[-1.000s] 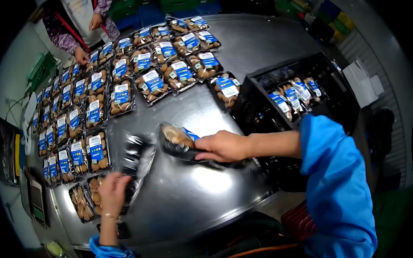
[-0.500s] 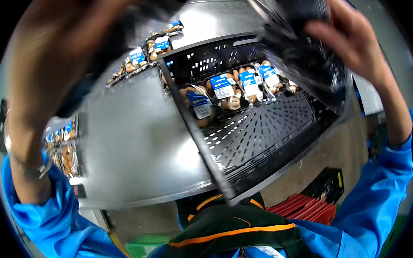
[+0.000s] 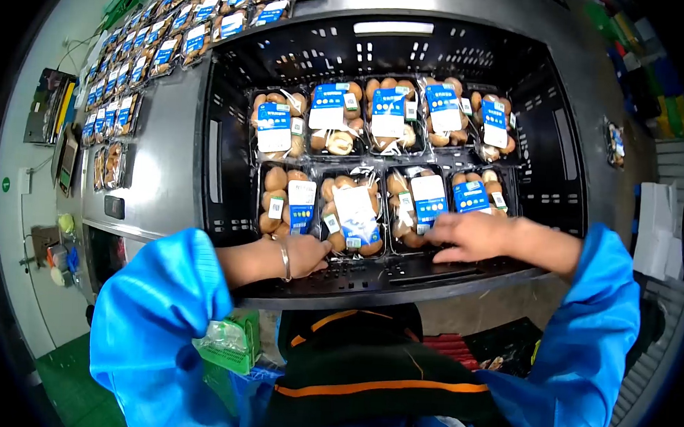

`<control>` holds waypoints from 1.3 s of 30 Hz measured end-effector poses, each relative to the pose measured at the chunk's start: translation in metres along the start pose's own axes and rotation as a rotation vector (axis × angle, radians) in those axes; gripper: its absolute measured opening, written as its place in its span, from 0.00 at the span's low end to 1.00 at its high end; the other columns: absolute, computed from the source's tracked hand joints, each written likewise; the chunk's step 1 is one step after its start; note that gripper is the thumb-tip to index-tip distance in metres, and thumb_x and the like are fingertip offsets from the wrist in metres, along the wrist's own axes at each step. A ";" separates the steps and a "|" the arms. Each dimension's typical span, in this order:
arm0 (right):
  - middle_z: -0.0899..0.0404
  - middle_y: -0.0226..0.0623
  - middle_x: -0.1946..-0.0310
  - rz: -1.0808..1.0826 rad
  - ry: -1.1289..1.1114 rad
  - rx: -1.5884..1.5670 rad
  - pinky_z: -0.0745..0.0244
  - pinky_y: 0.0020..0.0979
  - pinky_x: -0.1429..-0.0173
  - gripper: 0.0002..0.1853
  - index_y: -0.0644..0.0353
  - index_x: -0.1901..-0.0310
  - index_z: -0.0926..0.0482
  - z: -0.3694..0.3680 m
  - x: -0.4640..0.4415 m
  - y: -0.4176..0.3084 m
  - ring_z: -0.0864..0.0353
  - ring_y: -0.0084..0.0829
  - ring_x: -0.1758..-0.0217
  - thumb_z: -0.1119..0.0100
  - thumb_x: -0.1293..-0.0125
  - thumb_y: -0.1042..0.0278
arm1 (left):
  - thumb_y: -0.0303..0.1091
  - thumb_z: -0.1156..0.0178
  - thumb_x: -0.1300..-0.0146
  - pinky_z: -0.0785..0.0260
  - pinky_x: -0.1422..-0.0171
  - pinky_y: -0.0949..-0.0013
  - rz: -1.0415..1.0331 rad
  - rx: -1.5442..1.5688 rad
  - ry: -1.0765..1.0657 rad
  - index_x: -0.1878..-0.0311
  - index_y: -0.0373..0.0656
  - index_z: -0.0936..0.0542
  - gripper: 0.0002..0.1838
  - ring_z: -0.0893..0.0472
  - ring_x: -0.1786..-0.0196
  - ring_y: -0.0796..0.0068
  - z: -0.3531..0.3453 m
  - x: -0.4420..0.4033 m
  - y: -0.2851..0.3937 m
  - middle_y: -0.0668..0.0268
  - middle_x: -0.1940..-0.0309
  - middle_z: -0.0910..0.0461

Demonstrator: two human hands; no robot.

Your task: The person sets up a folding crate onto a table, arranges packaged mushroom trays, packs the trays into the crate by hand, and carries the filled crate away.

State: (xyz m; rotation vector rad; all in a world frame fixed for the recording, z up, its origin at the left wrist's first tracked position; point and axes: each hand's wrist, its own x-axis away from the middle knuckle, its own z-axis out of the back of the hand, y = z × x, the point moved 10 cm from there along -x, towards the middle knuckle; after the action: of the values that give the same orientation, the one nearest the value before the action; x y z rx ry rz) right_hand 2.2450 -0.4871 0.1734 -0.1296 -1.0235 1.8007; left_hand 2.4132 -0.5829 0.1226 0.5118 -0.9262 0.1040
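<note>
A black plastic crate (image 3: 370,279) holds two rows of film-wrapped trays of brown mushrooms with blue and white labels. My left hand (image 3: 303,256) lies at the crate's front side, its fingertips close to a mushroom pack (image 3: 352,214) in the front row. Another mushroom pack (image 3: 285,199) is just behind that hand. My right hand (image 3: 478,236) has its fingers spread over the front edges of the mushroom pack (image 3: 416,205) and the rightmost mushroom pack (image 3: 476,192). Neither hand visibly grips anything; some left fingertips are hard to make out.
Many more mushroom packs (image 3: 166,55) stand in rows on the metal table (image 3: 156,179) to the left. One small pack (image 3: 614,141) lies to the crate's right. A green basket (image 3: 233,342) is below the table's front edge.
Both hands were raised, with dark film-wrapped packs at them; now they are down inside the crate without them. A front row of mushroom packs now shows, and the view has shifted.
</note>
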 end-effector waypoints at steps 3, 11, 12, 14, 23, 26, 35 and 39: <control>0.24 0.41 0.62 -0.362 0.246 0.241 0.24 0.41 0.56 0.17 0.56 0.54 0.25 0.067 0.048 0.046 0.22 0.44 0.59 0.43 0.41 0.55 | 0.39 0.39 0.45 0.28 0.57 0.57 -0.133 0.128 0.420 0.55 0.36 0.26 0.19 0.21 0.61 0.54 0.082 0.032 0.026 0.55 0.69 0.22; 0.25 0.46 0.66 -0.933 0.264 -0.779 0.24 0.27 0.83 0.30 0.77 0.44 0.42 -0.015 0.089 0.182 0.23 0.29 0.81 0.44 0.37 0.61 | 0.48 0.39 0.45 0.33 0.40 0.57 0.627 -0.053 0.229 0.37 0.21 0.57 0.50 0.28 0.47 0.37 0.000 -0.002 -0.118 0.27 0.39 0.55; 0.25 0.47 0.65 -0.880 0.364 -0.745 0.24 0.26 0.83 0.29 0.77 0.45 0.39 -0.006 0.084 0.187 0.22 0.28 0.80 0.43 0.38 0.62 | 0.51 0.40 0.44 0.32 0.42 0.61 0.693 -0.042 0.152 0.37 0.21 0.59 0.51 0.25 0.50 0.38 0.011 -0.001 -0.110 0.24 0.40 0.52; 0.24 0.49 0.57 -0.870 0.350 -0.738 0.22 0.29 0.69 0.33 0.70 0.41 0.40 -0.006 0.098 0.190 0.19 0.35 0.67 0.39 0.41 0.60 | 0.53 0.40 0.44 0.31 0.43 0.62 0.591 0.149 0.088 0.39 0.19 0.51 0.49 0.24 0.50 0.43 0.035 0.006 -0.086 0.26 0.46 0.39; 0.19 0.35 0.73 -0.883 -0.417 -0.508 0.27 0.28 0.65 0.28 0.65 0.65 0.18 -0.068 0.078 0.111 0.21 0.27 0.70 0.35 0.48 0.40 | 0.37 0.45 0.41 0.27 0.58 0.57 0.203 -0.065 1.478 0.56 0.42 0.23 0.12 0.20 0.63 0.52 0.257 0.215 -0.068 0.52 0.67 0.21; 0.18 0.43 0.71 -0.952 -0.516 -0.010 0.25 0.36 0.62 0.24 0.62 0.67 0.18 -0.013 0.077 0.103 0.18 0.37 0.69 0.38 0.46 0.43 | 0.35 0.48 0.41 0.29 0.55 0.55 0.525 -0.147 1.288 0.56 0.41 0.23 0.12 0.21 0.59 0.52 0.256 0.222 -0.199 0.52 0.65 0.21; 0.20 0.45 0.65 -0.643 0.892 -0.147 0.26 0.31 0.57 0.10 0.67 0.57 0.23 0.193 -0.036 -0.062 0.19 0.37 0.63 0.44 0.41 0.76 | 0.29 0.46 0.46 0.48 0.34 0.52 0.586 -0.580 1.112 0.38 0.45 0.35 0.28 0.39 0.34 0.54 0.242 0.113 -0.440 0.54 0.40 0.35; 0.21 0.44 0.63 -0.358 0.940 0.297 0.27 0.33 0.54 0.10 0.64 0.58 0.23 0.317 -0.190 -0.157 0.20 0.38 0.59 0.43 0.42 0.75 | 0.28 0.51 0.42 0.49 0.33 0.53 0.530 -0.502 1.257 0.38 0.52 0.34 0.26 0.38 0.37 0.51 0.262 0.086 -0.492 0.52 0.39 0.36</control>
State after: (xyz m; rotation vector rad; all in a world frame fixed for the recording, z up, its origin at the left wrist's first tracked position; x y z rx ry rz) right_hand 2.2848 -0.8048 0.4158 -0.5157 -0.0929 1.2949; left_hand 2.4198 -1.1470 0.1335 -0.3081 0.1935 0.5812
